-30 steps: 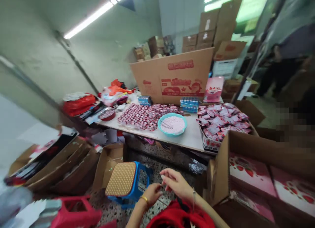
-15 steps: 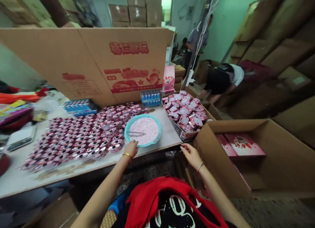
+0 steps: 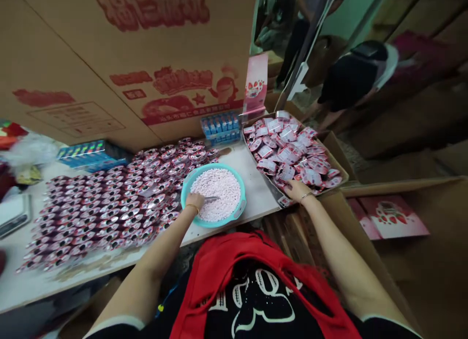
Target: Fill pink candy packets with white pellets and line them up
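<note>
My left hand (image 3: 195,201) is closed around the end of a thin metal utensil (image 3: 211,198), over the left side of a turquoise bowl (image 3: 239,209). Small pale pink candies (image 3: 219,188) fill the bowl. The utensil's tip lies among them, and its exact kind is unclear. At the front of a carton (image 3: 280,197) heaped with pink-and-white packets (image 3: 288,146), my right hand (image 3: 299,190) touches the nearest packets. Its fingers are stretched out and partly hard to make out. Left of the bowl, rows of round pink packs (image 3: 109,207) with dark centres cover the white table (image 3: 252,183).
Blue display boxes (image 3: 93,156) stand behind the rows, before a tall printed cardboard panel (image 3: 175,56). At right, a large open carton (image 3: 409,188) holds pink strawberry-printed boxes (image 3: 395,217). Beyond a pole (image 3: 303,51), a person (image 3: 351,75) bends down. A scale (image 3: 14,214) sits far left.
My left hand has moved onto the utensil in the bowl. My right hand has gone from the table's front edge up to the packets. The view has tilted down and come closer.
</note>
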Tool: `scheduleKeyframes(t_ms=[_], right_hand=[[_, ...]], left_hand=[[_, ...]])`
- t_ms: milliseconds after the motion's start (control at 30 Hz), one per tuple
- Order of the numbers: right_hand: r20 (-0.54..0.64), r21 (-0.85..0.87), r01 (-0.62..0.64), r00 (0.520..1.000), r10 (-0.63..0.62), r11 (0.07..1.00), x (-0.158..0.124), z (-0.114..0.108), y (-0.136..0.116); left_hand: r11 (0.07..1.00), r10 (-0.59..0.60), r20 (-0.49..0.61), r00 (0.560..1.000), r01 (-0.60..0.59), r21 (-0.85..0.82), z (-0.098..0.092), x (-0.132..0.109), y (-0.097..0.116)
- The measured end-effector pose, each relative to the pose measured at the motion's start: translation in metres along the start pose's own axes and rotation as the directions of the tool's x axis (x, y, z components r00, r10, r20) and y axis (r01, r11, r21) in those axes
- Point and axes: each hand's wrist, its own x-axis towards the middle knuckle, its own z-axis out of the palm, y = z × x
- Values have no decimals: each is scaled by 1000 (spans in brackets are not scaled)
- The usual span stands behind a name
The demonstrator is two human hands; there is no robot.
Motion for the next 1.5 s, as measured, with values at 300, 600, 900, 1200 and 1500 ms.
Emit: scheduleKeyframes(t_ms=[300, 600, 900, 1200, 1500], right_hand=[[313, -5, 67, 948, -62, 998, 19, 9, 18], [79, 383, 67, 991, -105, 921, 17, 12, 15], [-120, 977, 31, 899, 421, 211, -30, -32, -44], [119, 982, -111, 992, -47, 150, 0, 22, -134], [-201, 762, 265, 964, -173, 591, 27, 66, -138]], left_hand=[[999, 14, 102, 995, -10, -43, -26, 7, 7], [990, -119, 106, 987, 126, -58, -9, -21, -39], [958, 50, 57, 997, -32, -284, 23, 38, 1], [881, 121, -77, 990, -142, -451, 39, 57, 20], [787, 217, -234, 948, -312, -533, 2, 6, -25]])
